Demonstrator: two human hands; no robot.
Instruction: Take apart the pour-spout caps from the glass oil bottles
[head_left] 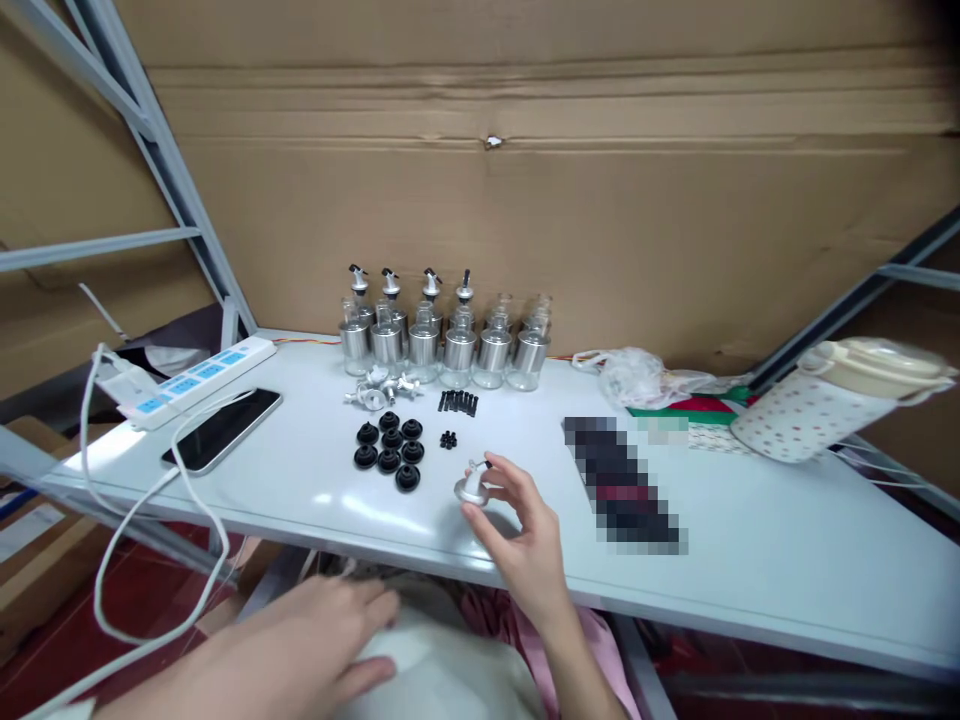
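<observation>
My right hand (529, 545) grips a silver bottle pourer spout (472, 488) between thumb and fingers, just above the front part of the table. A small dark piece shows at the spout's tip, by the fingertips. Below the table's front edge, my left hand (322, 630) is slightly blurred, thumb apart from the fingers and nothing in it. To the left of the held spout lie several black round stoppers (389, 438). Tiny black caps (448, 440) sit in a cluster behind it, with short black levers (458, 402) farther back. Loose silver spouts (382, 390) form a pile.
Two rows of glass bottles with steel sleeves (460, 350) stand at the back; several rear ones carry pourers. A phone (223, 430) and power strip (202, 380) lie left, cable looping over the edge. At right are a pixelated dark item (619, 480), plastic bag (637, 378) and dotted jug (810, 410).
</observation>
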